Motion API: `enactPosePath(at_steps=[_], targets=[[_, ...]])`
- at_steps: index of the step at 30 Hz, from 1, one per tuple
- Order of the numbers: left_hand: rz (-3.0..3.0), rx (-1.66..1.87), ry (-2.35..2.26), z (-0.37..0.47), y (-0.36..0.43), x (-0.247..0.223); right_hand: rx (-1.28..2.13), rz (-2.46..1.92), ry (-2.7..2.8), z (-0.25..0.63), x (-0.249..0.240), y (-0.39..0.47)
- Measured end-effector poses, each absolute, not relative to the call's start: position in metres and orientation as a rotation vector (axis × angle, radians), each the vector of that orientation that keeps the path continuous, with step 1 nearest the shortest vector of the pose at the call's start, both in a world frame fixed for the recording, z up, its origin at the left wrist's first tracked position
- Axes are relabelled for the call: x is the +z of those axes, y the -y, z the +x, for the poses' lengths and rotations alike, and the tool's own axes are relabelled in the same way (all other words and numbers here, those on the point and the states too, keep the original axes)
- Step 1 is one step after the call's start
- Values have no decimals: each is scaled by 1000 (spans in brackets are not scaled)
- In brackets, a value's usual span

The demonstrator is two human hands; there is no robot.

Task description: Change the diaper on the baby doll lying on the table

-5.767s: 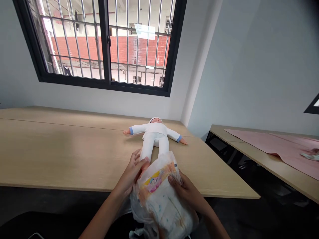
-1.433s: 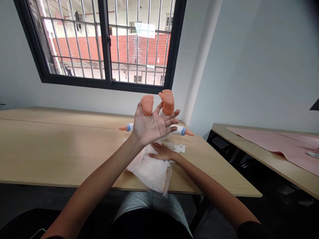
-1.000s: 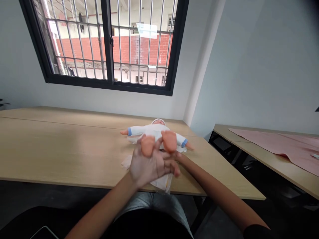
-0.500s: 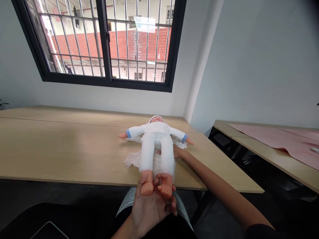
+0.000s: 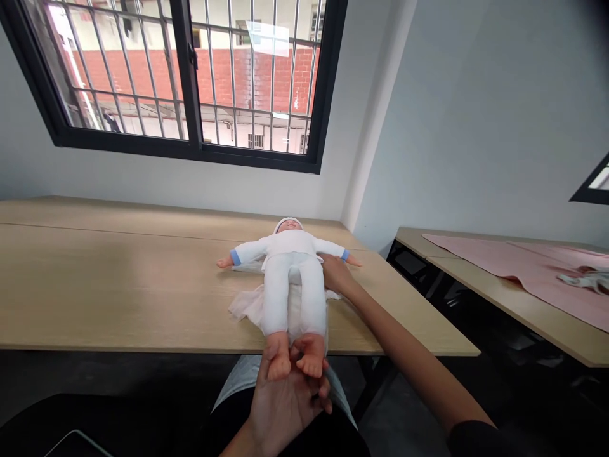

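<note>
A baby doll (image 5: 295, 254) in a white suit with blue cuffs and a white cap lies on its back, arms spread, feet toward me. My left hand (image 5: 285, 393) is palm up beneath its feet, past the table's front edge, with thumb and fingers curled around the ankles. At the doll's hip on the right side is my right hand (image 5: 337, 274); its fingers are hidden behind the doll's body and shirt hem. A thin whitish cloth (image 5: 247, 304) lies crumpled under the legs, its edges showing on both sides.
The doll lies on a light wooden table (image 5: 118, 285) against the wall below a barred window (image 5: 190, 149). To the right, across a gap, a second table (image 5: 457, 270) carries a pink cloth (image 5: 504, 260) and a greyish-white cloth (image 5: 587, 279). A phone-like edge (image 5: 78, 435) shows at lower left.
My right hand has moved up from under the doll's thigh to its hip. My left hand stays at the ankles. The view has shifted slightly to the right.
</note>
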State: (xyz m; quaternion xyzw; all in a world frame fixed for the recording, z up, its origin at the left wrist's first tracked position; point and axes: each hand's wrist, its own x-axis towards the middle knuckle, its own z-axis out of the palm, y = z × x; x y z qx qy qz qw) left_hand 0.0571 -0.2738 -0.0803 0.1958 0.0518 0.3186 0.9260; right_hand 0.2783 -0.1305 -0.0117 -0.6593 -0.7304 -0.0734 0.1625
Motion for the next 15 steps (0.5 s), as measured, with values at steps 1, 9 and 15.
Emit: enactPosePath(at_steps=[1, 9, 15], targets=[[406, 655, -104, 57, 273, -82, -276, -1893, 2049, 282, -11, 129], [432, 633, -39, 57, 270, -85, -814, -1672, 1844, 289, -15, 121], [536, 595, -152, 37, 277, -72, -966, -1513, 1814, 289, -15, 125]])
